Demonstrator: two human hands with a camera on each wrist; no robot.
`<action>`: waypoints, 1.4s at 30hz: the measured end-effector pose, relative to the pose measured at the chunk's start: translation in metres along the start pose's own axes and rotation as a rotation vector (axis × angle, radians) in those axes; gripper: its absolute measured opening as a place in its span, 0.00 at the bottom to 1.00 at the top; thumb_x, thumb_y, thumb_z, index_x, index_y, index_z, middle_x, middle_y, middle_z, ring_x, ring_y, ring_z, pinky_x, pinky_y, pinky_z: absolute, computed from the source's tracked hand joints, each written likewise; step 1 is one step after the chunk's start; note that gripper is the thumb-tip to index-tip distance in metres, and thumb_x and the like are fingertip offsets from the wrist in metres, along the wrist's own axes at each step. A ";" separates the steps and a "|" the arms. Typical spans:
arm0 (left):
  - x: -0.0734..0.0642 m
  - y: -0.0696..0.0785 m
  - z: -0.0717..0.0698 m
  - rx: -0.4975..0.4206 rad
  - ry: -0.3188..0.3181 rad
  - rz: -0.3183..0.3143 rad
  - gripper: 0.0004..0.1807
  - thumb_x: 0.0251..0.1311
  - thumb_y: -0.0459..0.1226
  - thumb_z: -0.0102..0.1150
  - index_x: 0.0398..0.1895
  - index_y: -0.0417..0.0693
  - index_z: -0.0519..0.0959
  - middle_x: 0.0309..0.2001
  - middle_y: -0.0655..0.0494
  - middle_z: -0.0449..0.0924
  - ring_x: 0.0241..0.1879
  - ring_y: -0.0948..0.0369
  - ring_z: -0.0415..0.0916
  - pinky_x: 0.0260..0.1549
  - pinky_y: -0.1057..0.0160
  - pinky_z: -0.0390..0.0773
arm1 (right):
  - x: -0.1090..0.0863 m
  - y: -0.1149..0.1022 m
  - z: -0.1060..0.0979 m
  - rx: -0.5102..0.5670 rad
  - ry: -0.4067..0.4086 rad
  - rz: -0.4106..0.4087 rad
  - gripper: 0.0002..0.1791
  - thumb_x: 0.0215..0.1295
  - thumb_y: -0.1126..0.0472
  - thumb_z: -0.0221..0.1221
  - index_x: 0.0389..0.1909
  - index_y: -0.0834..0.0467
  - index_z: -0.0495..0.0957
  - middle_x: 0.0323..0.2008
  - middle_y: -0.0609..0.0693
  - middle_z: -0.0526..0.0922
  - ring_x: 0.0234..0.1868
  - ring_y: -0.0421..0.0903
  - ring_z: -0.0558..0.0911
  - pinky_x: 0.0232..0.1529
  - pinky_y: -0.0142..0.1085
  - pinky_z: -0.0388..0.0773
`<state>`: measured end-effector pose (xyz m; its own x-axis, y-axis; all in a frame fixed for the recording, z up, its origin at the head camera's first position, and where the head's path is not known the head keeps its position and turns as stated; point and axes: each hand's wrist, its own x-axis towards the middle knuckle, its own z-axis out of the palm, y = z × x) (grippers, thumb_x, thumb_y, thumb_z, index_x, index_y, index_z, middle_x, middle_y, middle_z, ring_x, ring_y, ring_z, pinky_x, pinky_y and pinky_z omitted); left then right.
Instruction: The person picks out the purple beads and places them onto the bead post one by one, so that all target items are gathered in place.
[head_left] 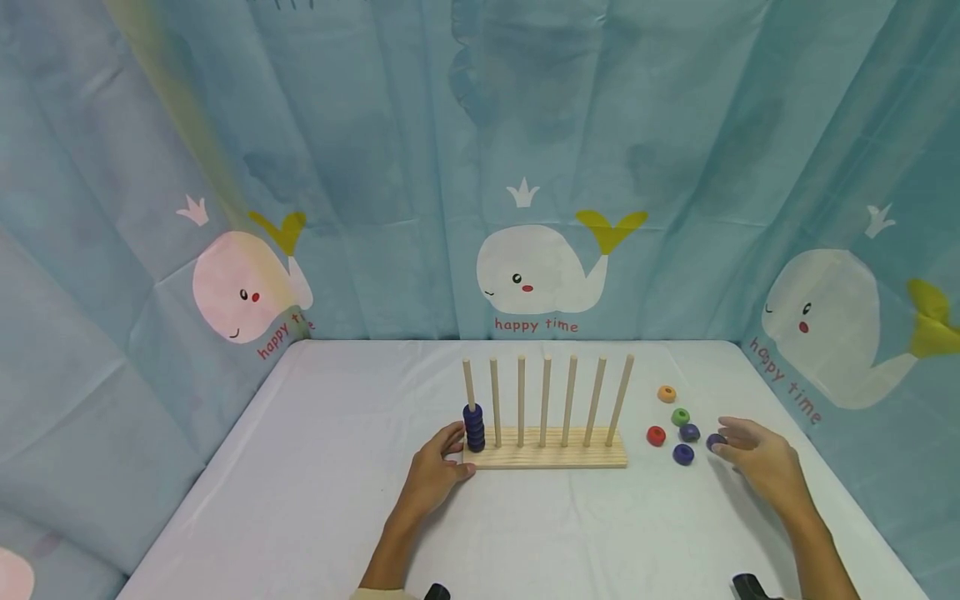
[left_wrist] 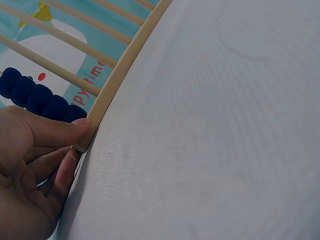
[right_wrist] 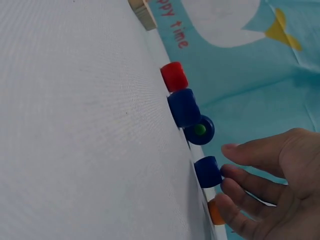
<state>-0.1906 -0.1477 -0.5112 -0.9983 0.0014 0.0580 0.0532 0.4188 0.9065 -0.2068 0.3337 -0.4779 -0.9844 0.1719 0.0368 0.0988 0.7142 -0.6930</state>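
A wooden peg stand (head_left: 543,454) has a row of upright pegs on a flat base. Several dark blue beads (head_left: 474,429) are stacked on its leftmost peg. My left hand (head_left: 435,471) grips the left end of the base, the thumb at its front edge in the left wrist view. At the right, my right hand (head_left: 765,462) reaches over a dark blue bead (right_wrist: 207,172) lying on the table. Its fingertips are at that bead, while the thumb stands apart from it; whether they touch I cannot tell.
Left of the right hand lie two more blue beads (head_left: 683,454), a red bead (head_left: 656,436), a green bead (head_left: 680,417) and, farther back, an orange bead (head_left: 667,394). All are on a white-covered table (head_left: 300,467). A blue whale-print curtain (head_left: 375,250) surrounds its far sides.
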 end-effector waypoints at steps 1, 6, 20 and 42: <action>0.000 0.000 0.000 -0.001 0.001 -0.002 0.39 0.51 0.30 0.69 0.69 0.50 0.68 0.63 0.55 0.74 0.57 0.56 0.74 0.51 0.57 0.76 | 0.000 0.000 0.000 -0.006 0.006 -0.004 0.29 0.65 0.58 0.61 0.64 0.66 0.69 0.56 0.70 0.75 0.56 0.70 0.73 0.41 0.53 0.81; 0.001 0.001 0.000 -0.002 0.004 -0.005 0.39 0.51 0.30 0.69 0.69 0.51 0.68 0.63 0.55 0.74 0.57 0.56 0.74 0.51 0.56 0.76 | 0.001 0.002 0.002 -0.029 0.023 -0.028 0.29 0.63 0.59 0.63 0.63 0.65 0.70 0.53 0.71 0.77 0.52 0.69 0.76 0.36 0.49 0.82; 0.002 0.001 0.000 -0.006 -0.005 -0.007 0.38 0.52 0.31 0.69 0.69 0.49 0.67 0.63 0.55 0.74 0.57 0.56 0.74 0.51 0.57 0.77 | 0.005 0.003 0.002 -0.075 -0.106 -0.032 0.32 0.60 0.58 0.65 0.64 0.64 0.69 0.56 0.71 0.75 0.54 0.70 0.74 0.41 0.53 0.81; 0.000 0.001 -0.001 -0.007 -0.004 0.000 0.38 0.51 0.31 0.69 0.69 0.50 0.68 0.63 0.55 0.74 0.57 0.56 0.74 0.51 0.57 0.76 | 0.005 -0.003 0.001 -0.098 -0.114 -0.058 0.32 0.65 0.49 0.62 0.63 0.65 0.70 0.56 0.70 0.75 0.56 0.70 0.72 0.46 0.57 0.77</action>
<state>-0.1901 -0.1479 -0.5102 -0.9984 0.0047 0.0561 0.0530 0.4127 0.9093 -0.2119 0.3318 -0.4764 -0.9984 0.0545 -0.0116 0.0500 0.7843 -0.6184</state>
